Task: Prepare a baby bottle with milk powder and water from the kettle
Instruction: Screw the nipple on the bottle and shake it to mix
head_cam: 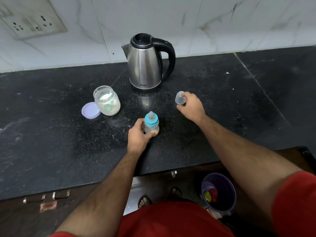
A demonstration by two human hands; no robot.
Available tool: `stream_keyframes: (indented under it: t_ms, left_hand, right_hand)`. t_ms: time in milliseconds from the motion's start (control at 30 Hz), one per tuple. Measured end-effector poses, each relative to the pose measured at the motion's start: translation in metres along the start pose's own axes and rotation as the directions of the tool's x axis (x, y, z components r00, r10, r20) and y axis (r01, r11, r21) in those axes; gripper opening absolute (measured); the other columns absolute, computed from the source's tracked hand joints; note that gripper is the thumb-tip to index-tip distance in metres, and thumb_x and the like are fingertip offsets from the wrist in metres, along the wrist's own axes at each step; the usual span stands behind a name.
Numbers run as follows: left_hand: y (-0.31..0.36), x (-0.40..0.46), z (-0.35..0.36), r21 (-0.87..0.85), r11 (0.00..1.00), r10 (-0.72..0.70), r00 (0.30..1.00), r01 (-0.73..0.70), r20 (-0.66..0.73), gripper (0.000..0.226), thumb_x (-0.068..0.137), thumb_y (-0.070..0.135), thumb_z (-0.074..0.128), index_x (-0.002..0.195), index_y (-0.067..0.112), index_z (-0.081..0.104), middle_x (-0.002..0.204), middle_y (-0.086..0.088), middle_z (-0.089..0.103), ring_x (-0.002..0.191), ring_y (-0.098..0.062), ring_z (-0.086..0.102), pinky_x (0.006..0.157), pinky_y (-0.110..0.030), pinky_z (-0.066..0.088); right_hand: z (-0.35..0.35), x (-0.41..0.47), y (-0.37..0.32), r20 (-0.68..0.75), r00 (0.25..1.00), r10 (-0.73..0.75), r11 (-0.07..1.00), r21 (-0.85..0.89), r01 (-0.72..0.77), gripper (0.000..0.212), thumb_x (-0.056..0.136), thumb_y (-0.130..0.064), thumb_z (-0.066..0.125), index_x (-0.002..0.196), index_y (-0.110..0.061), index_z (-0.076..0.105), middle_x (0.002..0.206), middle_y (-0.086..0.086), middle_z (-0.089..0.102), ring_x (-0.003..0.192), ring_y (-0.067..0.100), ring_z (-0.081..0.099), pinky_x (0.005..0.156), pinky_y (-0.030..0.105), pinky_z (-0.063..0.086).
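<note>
Left of your fingers stood the open jar (107, 101) of powder, its lid (90, 110) beside it. Your left hand (138, 135) was closed round the bottle (151, 123) on the counter (51, 134), fingers low on its body, teat collar on; it looked light and smooth, best held mid-body. Your right hand (190, 105) pinched the clear cap (179, 98), just ahead of the kettle (147, 63).

The left hand (139, 134) covers the lower side of the baby bottle (151, 123), so its contents cannot be judged. The right hand (190, 106) hides part of the clear cap (179, 98).
</note>
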State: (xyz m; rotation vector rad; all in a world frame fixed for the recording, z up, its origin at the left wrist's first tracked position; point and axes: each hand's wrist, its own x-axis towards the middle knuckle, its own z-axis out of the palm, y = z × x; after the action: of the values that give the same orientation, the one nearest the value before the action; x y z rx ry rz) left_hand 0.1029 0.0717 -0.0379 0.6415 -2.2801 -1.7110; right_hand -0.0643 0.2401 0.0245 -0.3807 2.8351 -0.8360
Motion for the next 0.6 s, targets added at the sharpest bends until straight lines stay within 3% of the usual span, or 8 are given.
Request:
stream_keyframes:
  t_ms: [167, 267, 367, 467, 600]
  left_hand:
    - [0.002, 0.000, 0.002, 0.007, 1.000, -0.017, 1.000, 0.017, -0.001, 0.051, 0.071, 0.013, 0.088, 0.111, 0.025, 0.059, 0.104, 0.018, 0.069, 0.100, 0.009, 0.064, 0.090, -0.014, 0.048]
    - [0.002, 0.000, 0.003, 0.004, 1.000, -0.026, 1.000, 0.026, -0.007, 0.051, 0.071, 0.011, 0.087, 0.112, 0.023, 0.059, 0.106, 0.015, 0.069, 0.101, 0.007, 0.064, 0.091, -0.013, 0.048]
    - [0.003, -0.001, 0.003, 0.002, 1.000, -0.029, 0.999, 0.029, -0.013, 0.051, 0.071, 0.010, 0.087, 0.111, 0.023, 0.059, 0.105, 0.018, 0.068, 0.099, 0.012, 0.063, 0.088, -0.009, 0.047]
    - [0.003, -0.001, 0.004, -0.006, 0.999, -0.033, 0.999, 0.033, -0.017, 0.052, 0.070, 0.009, 0.087, 0.111, 0.024, 0.059, 0.105, 0.019, 0.068, 0.098, 0.013, 0.063, 0.087, -0.007, 0.047]
    - [0.004, -0.002, 0.005, -0.005, 0.999, -0.036, 0.999, 0.036, -0.017, 0.052, 0.071, 0.010, 0.087, 0.112, 0.025, 0.059, 0.105, 0.017, 0.068, 0.099, 0.011, 0.063, 0.089, -0.009, 0.048]
  right_hand:
    - [-0.001, 0.031, 0.014, 0.087, 0.995, -0.041, 0.977, -0.204, 0.058, 0.073, 0.088, -0.023, 0.071, 0.151, -0.022, 0.034, 0.158, 0.009, 0.028, 0.136, 0.037, 0.036, 0.105, 0.049, 0.040]
    - [0.001, 0.046, 0.020, 0.194, 0.980, -0.037, 0.967, -0.239, 0.084, 0.075, 0.091, -0.020, 0.069, 0.154, -0.024, 0.028, 0.164, 0.007, 0.018, 0.142, 0.037, 0.030, 0.110, 0.050, 0.037]
    - [0.003, 0.053, 0.021, 0.208, 0.976, -0.059, 0.973, -0.208, 0.103, 0.069, 0.091, -0.014, 0.065, 0.152, -0.020, 0.033, 0.157, 0.010, 0.034, 0.137, 0.037, 0.039, 0.108, 0.048, 0.040]
    - [0.006, 0.052, 0.017, 0.147, 0.987, -0.070, 0.975, -0.201, 0.099, 0.050, 0.090, -0.012, 0.064, 0.137, -0.015, 0.046, 0.134, 0.015, 0.055, 0.119, 0.036, 0.054, 0.095, 0.047, 0.049]
    - [0.013, 0.040, 0.014, 0.119, 0.989, -0.086, 0.982, -0.154, 0.104, 0.040, 0.087, -0.012, 0.068, 0.123, -0.015, 0.050, 0.120, 0.012, 0.060, 0.108, 0.031, 0.059, 0.087, 0.043, 0.052]
